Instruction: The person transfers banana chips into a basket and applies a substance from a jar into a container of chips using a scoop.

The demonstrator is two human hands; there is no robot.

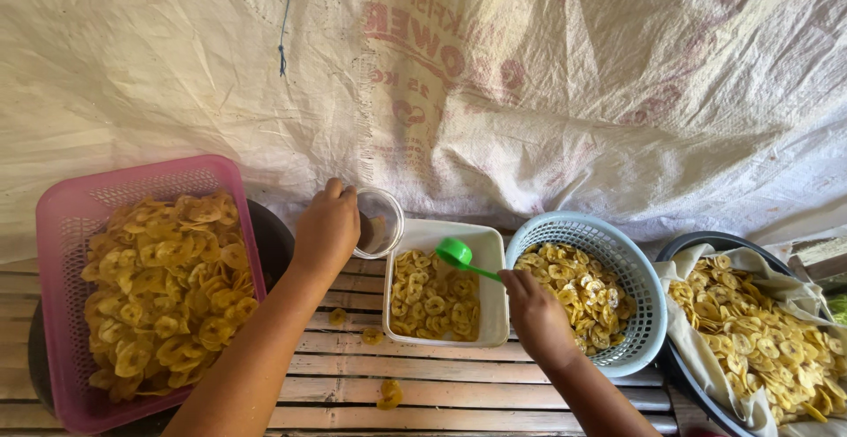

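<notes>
My left hand (pixel 325 230) grips a clear plastic cup (pixel 379 222), tilted on its side just left of a white rectangular tub (pixel 492 252) half full of yellow banana chips (pixel 432 298). My right hand (pixel 536 315) holds a green plastic spoon (pixel 460 256) by its handle, the bowl hovering over the tub's far edge. The right hand rests against the rim of a round light-blue basket (pixel 637 269) of chips.
A pink rectangular basket (pixel 62 216) heaped with chips sits at the left on a dark pan. At the right a dark basin (pixel 697 245) lined with cloth holds more chips. A few loose chips (pixel 389 392) lie on the bamboo slats. A white woven sack (pixel 459 75) hangs behind.
</notes>
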